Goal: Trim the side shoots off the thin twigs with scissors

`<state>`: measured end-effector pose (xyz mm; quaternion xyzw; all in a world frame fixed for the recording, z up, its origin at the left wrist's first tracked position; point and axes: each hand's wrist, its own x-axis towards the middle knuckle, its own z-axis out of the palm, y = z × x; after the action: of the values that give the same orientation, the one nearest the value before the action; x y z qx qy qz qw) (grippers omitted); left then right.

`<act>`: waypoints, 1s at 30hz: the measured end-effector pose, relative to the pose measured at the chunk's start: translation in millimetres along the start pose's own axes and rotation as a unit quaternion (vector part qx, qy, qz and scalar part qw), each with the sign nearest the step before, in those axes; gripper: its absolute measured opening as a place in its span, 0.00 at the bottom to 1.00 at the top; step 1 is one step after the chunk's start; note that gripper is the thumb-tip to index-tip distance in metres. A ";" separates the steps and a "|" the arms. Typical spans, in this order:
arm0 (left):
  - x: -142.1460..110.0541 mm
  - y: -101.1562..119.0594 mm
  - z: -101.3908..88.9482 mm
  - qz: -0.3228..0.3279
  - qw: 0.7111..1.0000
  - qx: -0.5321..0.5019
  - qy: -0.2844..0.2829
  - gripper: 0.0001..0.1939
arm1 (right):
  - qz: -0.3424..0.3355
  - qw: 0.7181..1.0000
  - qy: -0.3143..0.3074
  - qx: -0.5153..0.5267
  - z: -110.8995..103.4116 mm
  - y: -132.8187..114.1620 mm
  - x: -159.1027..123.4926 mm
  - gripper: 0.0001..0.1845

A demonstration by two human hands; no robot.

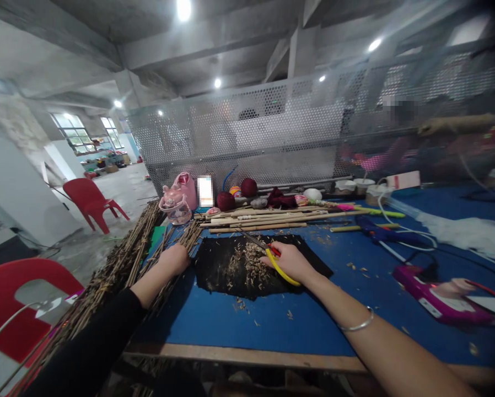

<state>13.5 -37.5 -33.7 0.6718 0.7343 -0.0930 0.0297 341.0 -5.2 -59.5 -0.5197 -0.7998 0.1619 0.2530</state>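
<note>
My right hand (291, 261) is closed round a pair of scissors (281, 270) with a yellow and red handle. Their dark blades point up and left over a black cloth (214, 259). My left hand (175, 260) is closed at the cloth's left corner and seems to pinch its edge; the fingertips are hidden from me. A heap of small pale brown clippings (247, 263) lies on the middle of the cloth, under and beside the blades. More scraps are scattered on the blue table top (231, 325).
Bundled thin brown sticks (119, 281) lie along the left edge. Behind the cloth are bamboo sticks (256, 219), dark red yarn balls (226, 201) and a pink jar (176, 207). A blue glue gun (386, 230) and a purple device (441, 298) with cables occupy the right.
</note>
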 end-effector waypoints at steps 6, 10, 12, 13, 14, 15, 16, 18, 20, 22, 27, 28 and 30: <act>0.4 3.8 -11.6 -0.046 0.998 -0.038 0.027 0.12 | 0.007 1.000 0.015 0.018 -1.9 -0.1 -0.1 0.18; 1.5 7.8 -44.8 -0.047 0.968 -0.230 0.086 0.14 | 0.028 0.996 0.058 0.055 -3.7 1.8 0.6 0.19; 1.0 20.7 -57.7 -0.019 0.930 -0.361 0.070 0.13 | 0.031 0.994 0.074 0.075 -3.8 3.2 1.9 0.19; 0.5 31.4 -61.0 0.011 0.885 -0.461 0.064 0.11 | 0.033 0.993 0.080 0.083 -3.6 4.0 2.6 0.19; -0.1 44.6 -61.7 0.038 0.834 -0.547 0.055 0.10 | 0.035 0.992 0.084 0.090 -3.3 4.8 3.3 0.19; -0.7 60.1 -59.9 0.057 0.782 -0.620 0.034 0.10 | 0.037 0.991 0.085 0.097 -3.0 5.6 4.1 0.19; -1.2 77.0 -55.8 0.075 0.726 -0.684 0.007 0.11 | 0.038 0.990 0.084 0.104 -2.8 6.4 4.7 0.19; -2.1 111.6 -42.9 0.099 0.610 -0.784 -0.058 0.15 | 0.034 0.990 0.076 0.116 -3.2 7.7 5.6 0.19; -3.2 141.5 -28.5 0.113 0.519 -0.841 -0.101 0.18 | 0.027 0.990 0.063 0.126 -5.1 8.8 6.0 0.18; -5.3 161.7 -17.4 0.113 0.477 -0.861 -0.134 0.18 | 0.029 0.989 0.047 0.134 -8.3 9.9 5.8 0.17; -15.2 171.8 -6.6 0.126 0.470 -0.863 -0.133 0.16 | 0.029 0.990 -0.005 0.135 -16.9 10.4 2.5 0.17; -17.3 171.0 -5.2 0.127 0.473 -0.862 -0.129 0.16 | 0.027 0.990 -0.019 0.136 -18.1 9.2 1.2 0.18; -20.8 170.5 -1.9 0.133 0.488 -0.853 -0.125 0.17 | 0.016 0.988 -0.048 0.147 -19.9 4.9 -1.9 0.18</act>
<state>184.8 -44.0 -44.9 0.3885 0.3453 0.5014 0.6917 356.7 -5.1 -46.2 -0.4814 -0.7698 0.3070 0.2853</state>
